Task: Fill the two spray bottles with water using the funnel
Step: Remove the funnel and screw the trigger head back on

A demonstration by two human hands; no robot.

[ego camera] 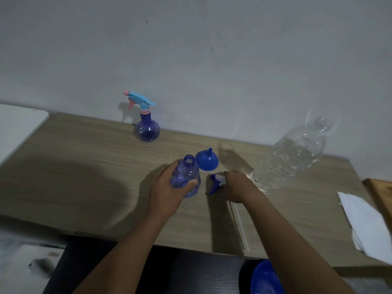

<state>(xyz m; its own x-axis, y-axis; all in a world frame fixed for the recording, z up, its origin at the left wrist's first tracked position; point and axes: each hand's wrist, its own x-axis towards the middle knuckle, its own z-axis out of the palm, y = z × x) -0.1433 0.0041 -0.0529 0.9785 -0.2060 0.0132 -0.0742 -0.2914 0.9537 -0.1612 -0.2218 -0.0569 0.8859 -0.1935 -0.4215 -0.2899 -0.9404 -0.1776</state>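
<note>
Blue bowl (265, 276), 6 o'clock. Left hand (167, 187) clasps uncapped bottle (187, 177), centre; right hand (235, 185) holds spray head (216, 181) at 3 o'clock. Funnel (204, 161) inverted, 1 o'clock. Step: uncapping. Next, likely: flip funnel, seat in neck.

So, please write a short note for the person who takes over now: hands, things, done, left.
Left hand holds the open bottle. Right hand grips a loose spray head beside it. Funnel lies upside down behind them; water bottle stands to the right. Second bottle stands farther back, head on.
Done: one head off.
Left: fill both, refit head.
</note>
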